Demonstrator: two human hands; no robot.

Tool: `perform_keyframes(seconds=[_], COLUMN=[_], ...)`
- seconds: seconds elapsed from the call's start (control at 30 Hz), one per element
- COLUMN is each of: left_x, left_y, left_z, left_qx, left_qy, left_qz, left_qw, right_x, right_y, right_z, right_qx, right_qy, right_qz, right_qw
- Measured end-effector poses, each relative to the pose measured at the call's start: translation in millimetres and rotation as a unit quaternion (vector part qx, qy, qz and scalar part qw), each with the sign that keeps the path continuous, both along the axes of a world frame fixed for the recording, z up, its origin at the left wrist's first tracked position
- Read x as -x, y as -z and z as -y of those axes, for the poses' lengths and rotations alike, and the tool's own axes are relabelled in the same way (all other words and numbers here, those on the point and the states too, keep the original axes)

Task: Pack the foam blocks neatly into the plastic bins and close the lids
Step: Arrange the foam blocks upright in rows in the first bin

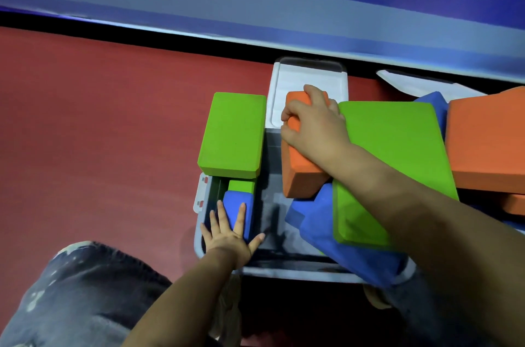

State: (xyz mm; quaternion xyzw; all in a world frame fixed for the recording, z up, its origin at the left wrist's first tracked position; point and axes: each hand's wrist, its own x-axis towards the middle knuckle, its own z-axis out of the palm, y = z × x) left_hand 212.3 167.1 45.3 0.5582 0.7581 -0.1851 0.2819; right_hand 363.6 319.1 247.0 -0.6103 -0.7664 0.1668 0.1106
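Note:
A clear plastic bin (287,268) stands on the red floor, its lid (284,82) swung open at the far side. My right hand (312,125) grips an orange foam block (298,170) and holds it over the bin's middle. My left hand (230,233) presses with straight fingers on a blue block (244,201) standing inside the bin at its left wall, with a small green block (241,186) behind it. A big green block (233,133) sits on the bin's far left rim. At the bin's right edge, a green block (397,153) leans over blue blocks (315,221).
More orange blocks (488,142) pile up at the right, with another white lid (412,82) behind them. A blue and white banner (255,5) runs along the far side. My knee in jeans (85,289) is at the lower left.

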Motion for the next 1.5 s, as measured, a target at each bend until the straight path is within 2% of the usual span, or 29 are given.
perform_keyframes(seconds=[0.37,0.6,0.77,0.83,0.87,0.9,0.93,0.97,1.0,1.03,1.07,1.13,1.23,1.3,1.37,1.43,1.47,1.5], left_x=[0.7,-1.7,-2.5,-5.5,-7.9,-10.9,-14.0,-19.2,-25.6,-31.1,-34.8,-38.8,-38.6,-35.0,-19.3,7.6,22.9,37.5], left_y=[22.7,34.0,12.6,3.0,-8.7,-21.7,-31.6,-45.3,-61.0,-72.7,-79.2,-81.0,-81.2,-80.9,-82.3,-78.9,-81.3,-89.1], left_z=[-6.1,-8.9,-11.8,-19.8,-24.9,-31.1,-35.3,-35.0,-32.5,-29.8,-27.5,-26.4,-31.3,-35.0,-46.0,-66.0,-77.1,-87.7], left_qx=[0.069,0.075,0.094,0.085,0.075,0.067,0.052,0.054,0.083,0.119,0.150,0.175,0.170,0.160,0.036,-0.173,-0.255,-0.299], left_qy=[0.003,0.002,-0.001,-0.049,-0.105,-0.173,-0.265,-0.362,-0.448,-0.490,-0.498,-0.490,-0.492,-0.499,-0.525,-0.559,-0.563,-0.567], left_qz=[-0.013,-0.019,-0.018,0.024,0.066,0.121,0.212,0.321,0.431,0.511,0.563,0.608,0.613,0.588,0.528,0.376,0.300,0.254], left_qw=[0.998,0.997,0.995,0.995,0.989,0.975,0.939,0.874,0.779,0.696,0.643,0.600,0.594,0.616,0.667,0.718,0.726,0.724], right_x=[-10.7,-18.6,-11.8,-5.8,-2.9,0.0,2.7,5.3,7.9,10.8,14.1,22.3,36.9,47.6,55.6,59.2,60.7,62.9], right_y=[10.3,9.4,15.8,19.2,19.7,19.6,18.6,18.4,19.7,22.1,25.1,31.6,38.9,43.0,48.6,54.3,56.0,57.8], right_z=[-11.9,-12.6,-9.2,-5.6,-4.2,-3.9,-3.9,-4.9,-6.7,-8.8,-11.0,-14.1,-16.6,-17.0,-18.4,-24.1,-27.6,-31.6], right_qx=[-0.029,-0.033,-0.037,-0.033,-0.037,-0.041,-0.042,-0.037,-0.031,-0.021,-0.011,0.007,0.024,0.033,0.041,0.039,0.038,0.039], right_qy=[-0.025,-0.029,-0.038,-0.042,-0.046,-0.048,-0.049,-0.047,-0.044,-0.037,-0.030,-0.015,-0.005,-0.001,0.003,0.009,0.013,0.015], right_qz=[-0.033,-0.046,-0.057,-0.063,-0.066,-0.068,-0.070,-0.068,-0.062,-0.054,-0.045,-0.028,-0.015,-0.013,0.000,0.019,0.028,0.037], right_qw=[0.999,0.998,0.997,0.997,0.996,0.996,0.996,0.996,0.997,0.998,0.998,0.999,1.000,0.999,0.999,0.999,0.999,0.998])
